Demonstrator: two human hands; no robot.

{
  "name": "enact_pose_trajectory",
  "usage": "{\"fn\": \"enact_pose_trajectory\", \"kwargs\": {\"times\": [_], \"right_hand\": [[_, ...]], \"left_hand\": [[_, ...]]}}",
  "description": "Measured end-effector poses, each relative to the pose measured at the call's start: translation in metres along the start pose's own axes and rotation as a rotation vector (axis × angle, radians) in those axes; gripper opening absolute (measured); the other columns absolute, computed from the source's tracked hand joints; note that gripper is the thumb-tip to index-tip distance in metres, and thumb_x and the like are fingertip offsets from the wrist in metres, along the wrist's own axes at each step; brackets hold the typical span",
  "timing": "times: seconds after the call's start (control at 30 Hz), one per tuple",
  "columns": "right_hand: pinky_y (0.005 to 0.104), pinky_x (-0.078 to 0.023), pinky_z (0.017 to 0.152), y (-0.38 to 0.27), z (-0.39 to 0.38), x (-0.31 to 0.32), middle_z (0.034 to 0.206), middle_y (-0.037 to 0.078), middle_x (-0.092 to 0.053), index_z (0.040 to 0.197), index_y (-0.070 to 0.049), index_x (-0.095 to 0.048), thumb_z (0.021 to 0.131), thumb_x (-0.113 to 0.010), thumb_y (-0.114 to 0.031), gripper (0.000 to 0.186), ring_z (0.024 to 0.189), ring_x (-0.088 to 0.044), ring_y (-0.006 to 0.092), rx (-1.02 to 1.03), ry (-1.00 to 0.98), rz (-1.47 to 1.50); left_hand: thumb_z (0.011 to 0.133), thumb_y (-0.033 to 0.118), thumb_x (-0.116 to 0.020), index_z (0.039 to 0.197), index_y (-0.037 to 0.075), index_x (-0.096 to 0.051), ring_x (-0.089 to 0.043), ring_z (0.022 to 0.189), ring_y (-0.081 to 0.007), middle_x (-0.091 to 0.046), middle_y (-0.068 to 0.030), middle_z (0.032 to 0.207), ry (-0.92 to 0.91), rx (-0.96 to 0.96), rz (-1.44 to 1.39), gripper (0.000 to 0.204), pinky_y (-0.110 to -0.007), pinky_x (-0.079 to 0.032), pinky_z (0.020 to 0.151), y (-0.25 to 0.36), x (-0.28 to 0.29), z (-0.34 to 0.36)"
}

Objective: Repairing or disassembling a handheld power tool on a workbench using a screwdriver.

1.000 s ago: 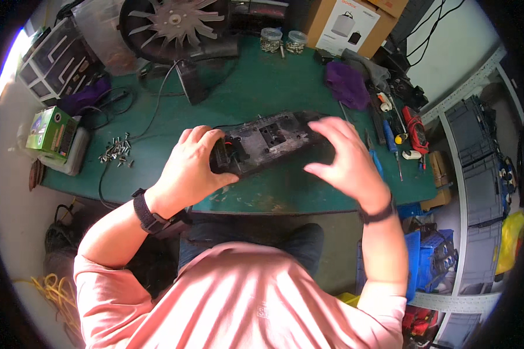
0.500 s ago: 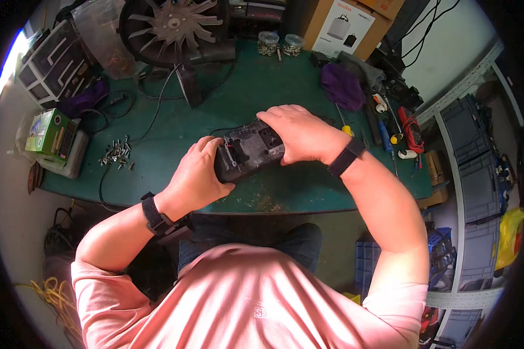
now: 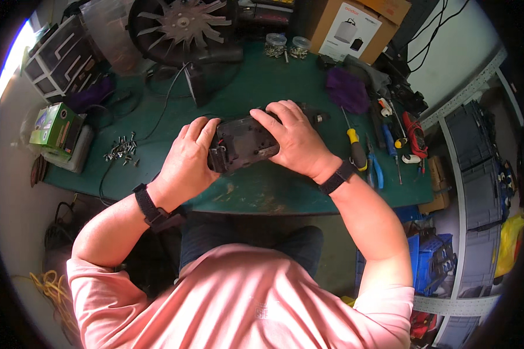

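Both hands grip a black boxy plastic housing (image 3: 244,142) above the near part of the green workbench (image 3: 262,195). Its upper face is recessed, with small fittings and a bit of red near the left end. My left hand (image 3: 189,148) is closed round the left end, fingers over the far edge. The right end is in my right hand (image 3: 294,139), whose fingers curl over the top and far side. Just beyond that hand, a dark part with a metal tip (image 3: 318,118) shows; whether it joins the housing I cannot tell.
Loose screws (image 3: 122,149) lie left, near a green box (image 3: 57,131). A screwdriver (image 3: 355,145), blue-handled pliers (image 3: 375,166) and a red meter (image 3: 413,135) lie right. At the back stand a large fan (image 3: 183,23), screw jars (image 3: 275,45) and a carton (image 3: 349,29).
The housing has shifted slightly left and turned more level in both hands. My right hand has moved left and down, uncovering the screwdriver and pliers. The whole view has shifted a little.
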State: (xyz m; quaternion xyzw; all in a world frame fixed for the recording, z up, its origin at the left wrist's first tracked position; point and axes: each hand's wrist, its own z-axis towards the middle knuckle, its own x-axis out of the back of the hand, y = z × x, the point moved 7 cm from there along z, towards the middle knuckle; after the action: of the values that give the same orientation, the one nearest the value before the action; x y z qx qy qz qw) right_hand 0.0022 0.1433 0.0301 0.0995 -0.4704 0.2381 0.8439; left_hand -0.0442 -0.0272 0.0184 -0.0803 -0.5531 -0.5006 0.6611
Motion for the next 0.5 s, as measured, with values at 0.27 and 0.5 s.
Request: {"fn": "enact_pose_trajectory", "kwargs": {"times": [0.27,0.5], "right_hand": [[0.0470,-0.038,0.103,0.000,-0.004,-0.003,0.116,0.012,-0.047,0.130,-0.012,-0.051,0.065,-0.078,-0.015,0.070,0.112,-0.048,0.0328,-0.046,0.103,0.025],[0.0488,-0.034,0.106,-0.012,0.002,0.002,0.118,0.012,-0.049,0.132,-0.010,-0.050,0.066,-0.081,-0.022,0.074,0.115,-0.048,0.0313,-0.116,0.054,-0.045]], "left_hand": [[0.060,-0.001,-0.073,0.134,-0.003,-0.043,-0.050,0.115,-0.0401,-0.048,-0.0220,0.129,-0.001,-0.098,0.125,0.081,-0.043,-0.044,0.100,0.001,0.003,0.005],[0.064,0.006,-0.079,0.135,0.000,-0.045,-0.049,0.121,-0.0399,-0.048,-0.0208,0.133,-0.048,-0.076,0.123,0.079,-0.042,-0.043,0.102,-0.011,-0.005,0.009]]}}
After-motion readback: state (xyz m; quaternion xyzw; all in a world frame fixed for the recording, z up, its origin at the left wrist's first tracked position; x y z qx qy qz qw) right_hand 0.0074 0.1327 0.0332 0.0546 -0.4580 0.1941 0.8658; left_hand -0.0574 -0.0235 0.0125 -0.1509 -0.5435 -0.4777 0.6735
